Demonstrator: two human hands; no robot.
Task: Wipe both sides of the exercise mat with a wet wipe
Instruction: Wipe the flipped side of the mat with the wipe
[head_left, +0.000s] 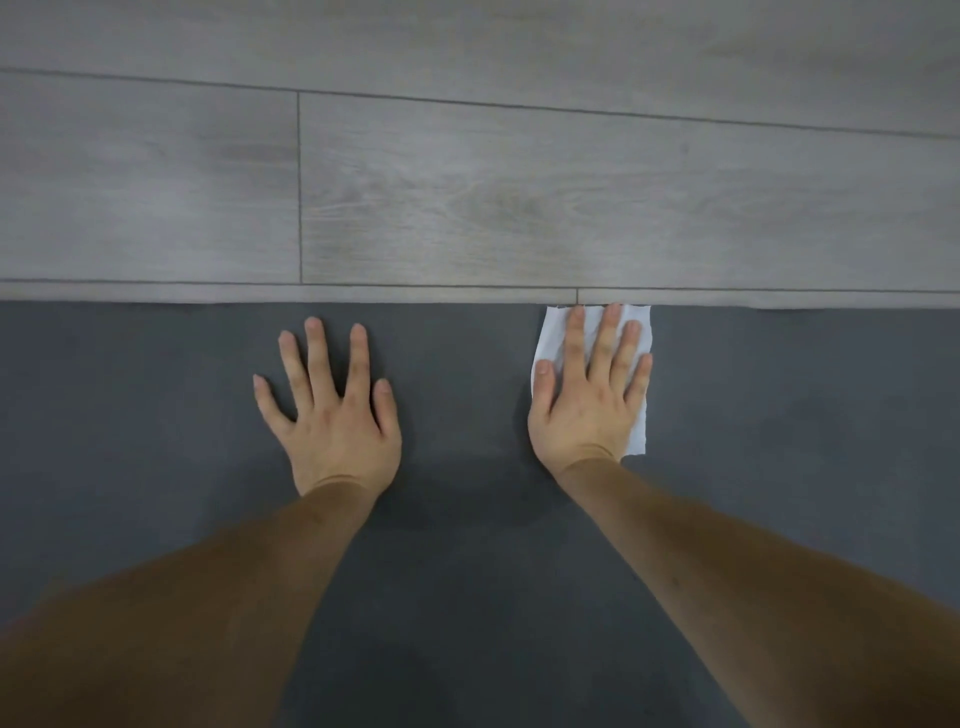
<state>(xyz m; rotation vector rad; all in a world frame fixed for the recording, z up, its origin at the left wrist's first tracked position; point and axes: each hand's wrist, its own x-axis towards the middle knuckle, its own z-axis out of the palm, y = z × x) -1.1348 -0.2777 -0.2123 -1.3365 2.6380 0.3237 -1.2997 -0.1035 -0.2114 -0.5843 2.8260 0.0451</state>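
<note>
We wipe along the mat's far edge.

The dark grey flat exercise mat (467, 571) runs left to right over grey wood-plank flooring (467, 182); our left hand (332, 415) braces on it, fingers spread, while our right hand (589, 400) presses the white wet wipe (638, 436) flat at the far edge.

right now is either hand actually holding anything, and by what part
Nothing is gripped. The right hand lies flat, fingers straight, pressing the middle of the white wet wipe onto the dark exercise mat. The left hand rests bare on the mat.
</note>
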